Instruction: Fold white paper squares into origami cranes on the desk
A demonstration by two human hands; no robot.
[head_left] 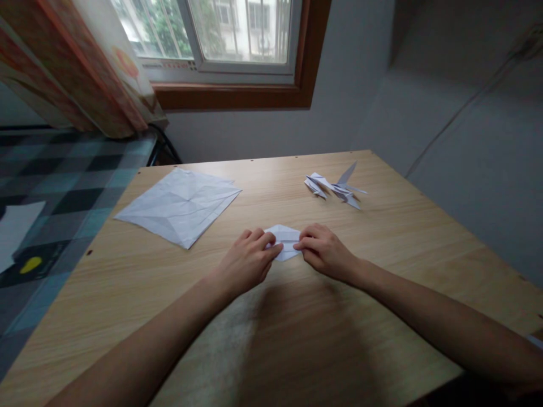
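Note:
A small piece of folded white paper (283,234) lies on the wooden table between my two hands, with creases running across its middle. My left hand (252,254) pinches its left edge, thumb and fingers closed together. At the paper's right edge, my right hand (324,251) grips it the same way, fingertips pressed on the fold. Parts of both paper ends are hidden under my fingers.
Creased white sheets (178,206) lie at the table's far left. Folded paper figures (335,186) stand at the far right. Left of the wooden table (424,237) is a checkered cloth (85,169) with a white paper (19,229) on it. A window is ahead.

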